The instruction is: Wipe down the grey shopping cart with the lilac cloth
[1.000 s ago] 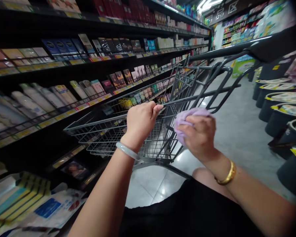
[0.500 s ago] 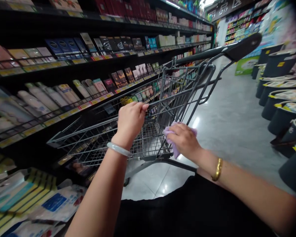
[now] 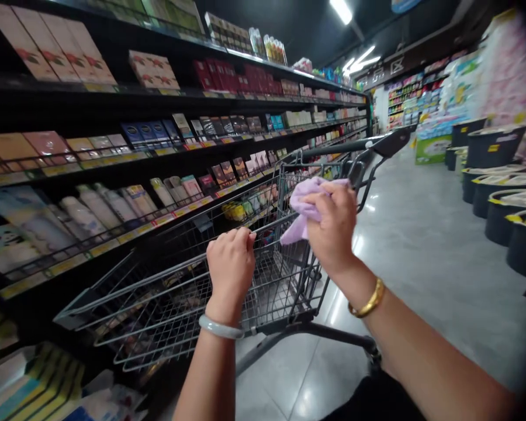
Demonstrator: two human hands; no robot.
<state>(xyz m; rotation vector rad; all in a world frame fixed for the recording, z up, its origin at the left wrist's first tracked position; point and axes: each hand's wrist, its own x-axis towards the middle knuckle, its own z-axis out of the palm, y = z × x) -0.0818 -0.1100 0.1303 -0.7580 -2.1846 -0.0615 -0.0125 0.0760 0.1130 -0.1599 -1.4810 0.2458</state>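
A dark grey wire shopping cart stands in the aisle in front of me, its black handle bar pointing to the far right. My left hand, with a pale bangle on the wrist, is closed round the top rim wire of the basket. My right hand, with a gold bangle, is shut on a crumpled lilac cloth. It holds the cloth against the upright wires at the handle end of the cart.
Black shelves full of boxes and tubes run along the left, close beside the cart. Packets lie low at the bottom left. Round dark bins line the right side. Grey tiled floor stretches ahead between them.
My right hand has lifted the cloth from the lower frame up to the upright wires near the handle. The view has risen and the cart sits further away. My left hand kept its grip.
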